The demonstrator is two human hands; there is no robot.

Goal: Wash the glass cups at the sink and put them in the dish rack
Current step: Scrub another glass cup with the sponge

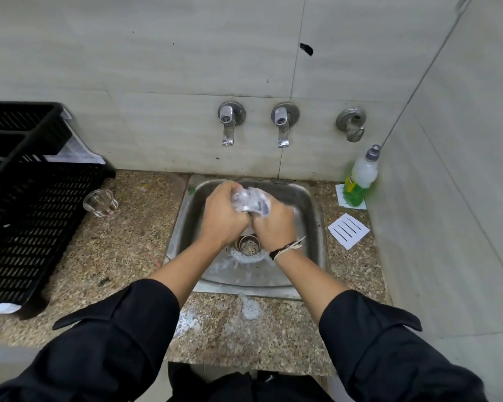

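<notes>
Over the sink (308,198), the left hand (221,216) and right hand (273,227) both clasp a soapy glass cup (251,200). Another glass cup (100,203) lies left, beside the dish rack (26,204). Wet glass is likely slippery and fragile; grip its body.

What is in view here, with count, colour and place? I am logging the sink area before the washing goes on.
Soapy glass cup: one, clear under white foam, held over the sink.
Clear glass cup: one, on the counter beside the rack.
Black plastic dish rack: one, left on the counter.
Steel sink basin: one, grey, centre.
Round metal drain strainer: one, in the basin.
Metal wall taps: two, silver, above the basin.
Green dish soap bottle: one, right corner.
White striped cards: two, right of the basin.
Left hand: grips the cup.
Right hand: grips the cup.
</notes>
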